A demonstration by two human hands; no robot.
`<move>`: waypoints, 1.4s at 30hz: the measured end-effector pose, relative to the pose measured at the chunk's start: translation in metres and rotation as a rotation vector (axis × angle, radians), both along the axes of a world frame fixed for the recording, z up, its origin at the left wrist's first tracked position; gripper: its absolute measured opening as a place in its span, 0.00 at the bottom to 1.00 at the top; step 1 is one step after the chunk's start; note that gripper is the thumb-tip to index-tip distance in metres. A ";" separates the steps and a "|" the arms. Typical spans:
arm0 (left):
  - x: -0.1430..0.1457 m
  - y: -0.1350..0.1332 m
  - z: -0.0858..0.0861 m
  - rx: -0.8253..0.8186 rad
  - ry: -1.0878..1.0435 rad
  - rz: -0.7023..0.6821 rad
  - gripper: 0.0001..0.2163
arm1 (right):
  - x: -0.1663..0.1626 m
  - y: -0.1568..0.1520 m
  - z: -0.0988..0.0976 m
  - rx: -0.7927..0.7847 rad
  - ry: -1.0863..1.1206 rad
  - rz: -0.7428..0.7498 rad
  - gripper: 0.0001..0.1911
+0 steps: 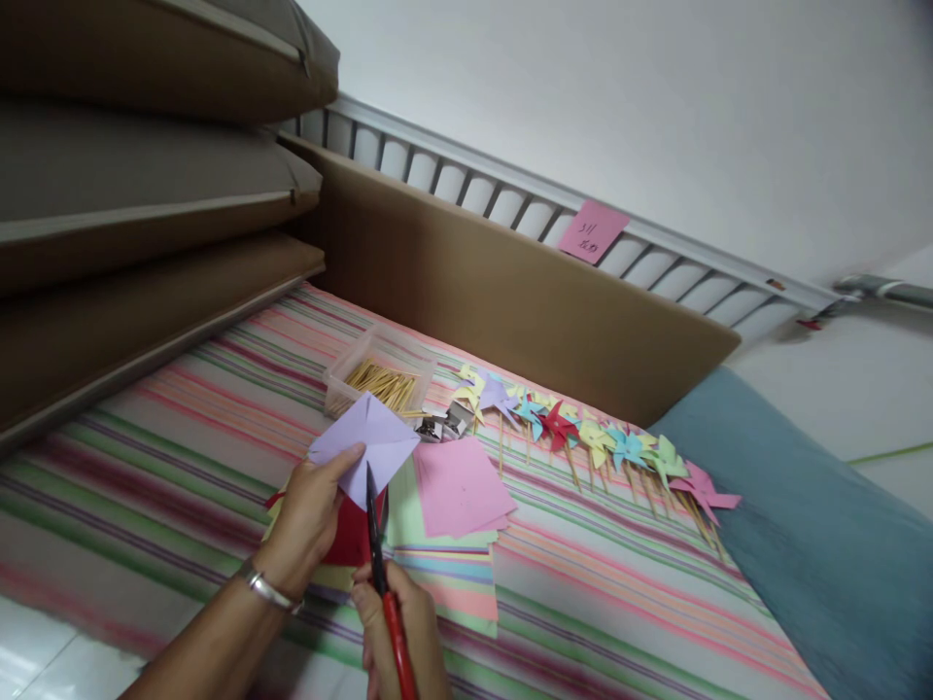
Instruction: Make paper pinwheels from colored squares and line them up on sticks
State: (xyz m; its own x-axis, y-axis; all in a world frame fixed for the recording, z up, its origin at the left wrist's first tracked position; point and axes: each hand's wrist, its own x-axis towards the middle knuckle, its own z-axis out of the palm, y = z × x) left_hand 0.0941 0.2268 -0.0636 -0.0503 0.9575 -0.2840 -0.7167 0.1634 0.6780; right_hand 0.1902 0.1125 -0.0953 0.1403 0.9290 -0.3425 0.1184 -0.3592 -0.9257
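A square of lilac paper (375, 433) is pinched at its left corner by my left hand (310, 515), thumb on top. Short slits run in from some of its corners. My right hand (408, 627) grips red-handled scissors (377, 554) whose dark blades are parted at the paper's lower corner. Beneath lie loose coloured sheets: pink paper (463, 486), red paper (348, 537), and pale green and other pastel ones. Just behind the lilac square stands a clear plastic box (342, 384) of thin wooden sticks (383, 382), with small containers of dark bits (444, 424) beside it.
A row of finished paper pinwheels on sticks (560, 426) stretches along the right of the striped cloth (182, 467). A brown board (510, 282) leans against the white radiator (452, 180), which carries a pink note (594, 231). Stacked cushions (146, 185) rise at the left.
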 end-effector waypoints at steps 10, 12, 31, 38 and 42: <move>-0.016 0.009 0.012 -0.012 -0.008 0.183 0.15 | -0.001 -0.004 -0.019 0.209 -0.137 -0.041 0.16; -0.018 0.009 0.012 -0.010 -0.029 0.194 0.15 | 0.000 -0.002 -0.018 0.239 -0.063 -0.127 0.21; 0.035 -0.042 -0.008 0.009 0.056 -0.398 0.09 | 0.042 0.023 0.006 0.498 0.283 -0.394 0.23; -0.005 -0.012 0.006 0.094 0.278 -0.669 0.09 | 0.050 0.022 0.018 0.432 0.230 -0.271 0.20; -0.012 -0.013 0.007 0.059 0.353 -0.755 0.09 | 0.048 0.020 0.023 0.376 0.120 -0.184 0.21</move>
State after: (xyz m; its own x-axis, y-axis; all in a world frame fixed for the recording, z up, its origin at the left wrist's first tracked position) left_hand 0.0817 0.2140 -0.0570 0.5344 0.7823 -0.3200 -0.1724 0.4715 0.8648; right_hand 0.2377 0.1324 -0.0718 0.2951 0.9554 -0.0095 -0.0323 0.0001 -0.9995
